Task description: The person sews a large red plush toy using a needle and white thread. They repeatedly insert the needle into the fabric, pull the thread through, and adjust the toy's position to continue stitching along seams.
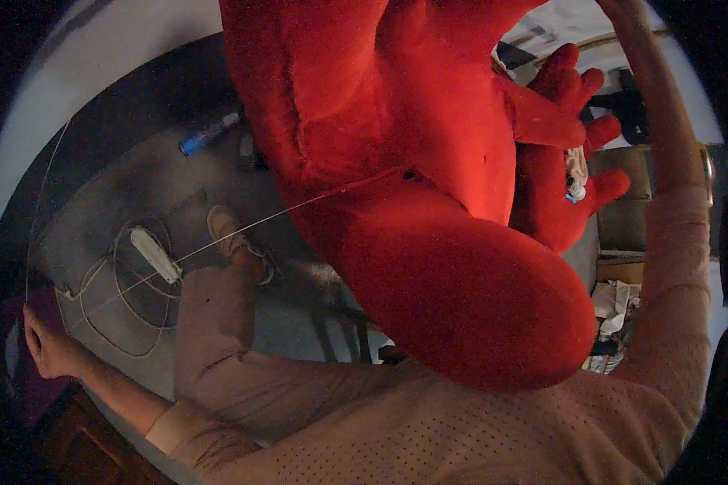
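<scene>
A big red plush piece (pixel 429 267) with rounded, stuffed limbs fills the middle and top of the head view and lies across my lap. At its seam is a small dark gap, and a pale thread (pixel 251 226) runs taut from there down to the left. Far out at the left, my left hand (pixel 47 343) is closed in a pinch, with a thin thread rising from its fingers. A needle cannot be made out. My right arm (pixel 675 210) reaches up along the right side, and its hand is outside the picture.
Behind the plush, at the right, sit more red stuffed pieces with finger-like ends (pixel 578 89). On the floor lie a pale power strip (pixel 155 255) with a looped cord and a blue can (pixel 206 137). Papers (pixel 619 303) are piled at right; wooden furniture (pixel 89 436) stands lower left.
</scene>
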The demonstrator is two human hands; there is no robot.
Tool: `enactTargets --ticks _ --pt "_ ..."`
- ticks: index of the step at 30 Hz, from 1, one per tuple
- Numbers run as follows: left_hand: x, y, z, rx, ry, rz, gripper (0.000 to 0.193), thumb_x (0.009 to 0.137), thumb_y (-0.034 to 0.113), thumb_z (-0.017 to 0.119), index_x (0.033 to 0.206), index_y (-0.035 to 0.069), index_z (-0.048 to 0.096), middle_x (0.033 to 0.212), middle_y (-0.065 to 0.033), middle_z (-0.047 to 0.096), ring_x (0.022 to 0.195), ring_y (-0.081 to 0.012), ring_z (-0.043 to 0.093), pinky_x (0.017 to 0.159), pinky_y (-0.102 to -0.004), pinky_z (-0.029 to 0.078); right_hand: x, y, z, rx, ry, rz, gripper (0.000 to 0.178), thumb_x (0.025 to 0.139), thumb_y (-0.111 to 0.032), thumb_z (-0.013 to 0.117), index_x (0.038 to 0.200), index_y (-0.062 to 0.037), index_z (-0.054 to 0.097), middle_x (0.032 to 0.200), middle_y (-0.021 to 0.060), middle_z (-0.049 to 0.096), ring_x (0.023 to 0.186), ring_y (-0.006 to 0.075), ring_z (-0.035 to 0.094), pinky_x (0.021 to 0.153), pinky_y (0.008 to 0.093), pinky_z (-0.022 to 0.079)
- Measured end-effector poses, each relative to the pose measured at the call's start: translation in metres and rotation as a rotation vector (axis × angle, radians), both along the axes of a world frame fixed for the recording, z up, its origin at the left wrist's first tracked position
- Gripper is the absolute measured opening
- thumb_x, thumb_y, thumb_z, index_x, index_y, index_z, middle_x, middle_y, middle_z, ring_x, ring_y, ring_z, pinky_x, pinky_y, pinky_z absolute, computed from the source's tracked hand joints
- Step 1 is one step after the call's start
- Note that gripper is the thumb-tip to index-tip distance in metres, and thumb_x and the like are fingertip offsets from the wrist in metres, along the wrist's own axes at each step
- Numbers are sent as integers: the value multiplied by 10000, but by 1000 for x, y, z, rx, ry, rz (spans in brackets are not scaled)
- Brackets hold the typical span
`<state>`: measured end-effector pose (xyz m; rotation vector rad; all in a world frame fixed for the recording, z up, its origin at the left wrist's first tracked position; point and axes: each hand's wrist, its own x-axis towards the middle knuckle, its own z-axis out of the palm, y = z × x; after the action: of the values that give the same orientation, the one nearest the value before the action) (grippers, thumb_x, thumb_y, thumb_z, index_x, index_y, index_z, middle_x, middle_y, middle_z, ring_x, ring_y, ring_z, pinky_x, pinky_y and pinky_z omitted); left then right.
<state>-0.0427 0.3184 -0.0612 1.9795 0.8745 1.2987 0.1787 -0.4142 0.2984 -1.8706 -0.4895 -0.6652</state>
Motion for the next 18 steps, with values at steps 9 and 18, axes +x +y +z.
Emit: enactTargets --ticks 9,18 --pt "-26 120 -54 484 363 -297 269 937 205 554 1075 15 685 1076 -76 683 955 -150 631 850 -255 475 26 23 -65 424 281 -203 92 905 -99 516 881 -15 545 572 37 470 494 166 471 527 353 479" --pt "40 -40 55 387 376 -532 375 927 193 561 1270 43 549 1260 -98 574 1142 -178 531 966 -297 411 5 -99 -39 -1565 -340 -1098 665 801 -659 490 889 -18 646 698 95 640 636 222 614 542 395 472"
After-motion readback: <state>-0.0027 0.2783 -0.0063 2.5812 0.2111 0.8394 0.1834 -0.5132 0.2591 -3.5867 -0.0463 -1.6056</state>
